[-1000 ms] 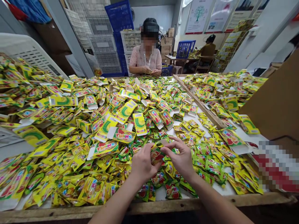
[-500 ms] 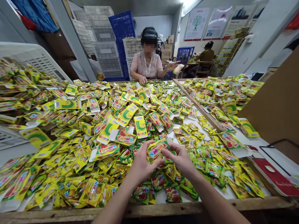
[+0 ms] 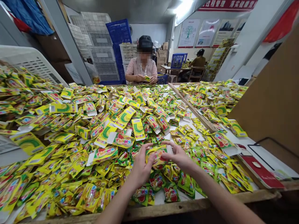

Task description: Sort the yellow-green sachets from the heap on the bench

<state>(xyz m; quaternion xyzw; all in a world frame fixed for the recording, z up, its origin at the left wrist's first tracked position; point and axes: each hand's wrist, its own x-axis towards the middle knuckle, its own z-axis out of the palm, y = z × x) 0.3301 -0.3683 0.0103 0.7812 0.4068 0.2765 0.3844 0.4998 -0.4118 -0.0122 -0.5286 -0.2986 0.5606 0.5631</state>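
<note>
Between my two hands is a small yellow-green box (image 3: 158, 154) with an open white flap at its right end. My left hand (image 3: 141, 165) grips its left end, thumb across the near face. My right hand (image 3: 181, 158) holds its right end by the flap, thumb on the front. Below the hands lie green watermelon-print packets (image 3: 157, 181), with yellow packets (image 3: 90, 196) to the left. Just beyond the hands rest more boxes, among them an upright yellow one (image 3: 138, 129) and one with a white flap (image 3: 121, 140).
A wooden divider (image 3: 193, 107) runs along the right side. A red booklet (image 3: 261, 171) lies near a cardboard panel (image 3: 268, 93). A white crate (image 3: 30, 59) stands at the left. Across the table sits a person (image 3: 143, 67) holding a packet. The table's wooden edge (image 3: 168, 209) is in front.
The view has shifted slightly. The box in my hands has turned a little, and my fingers have moved on it. The person opposite has brought both hands together around a packet.
</note>
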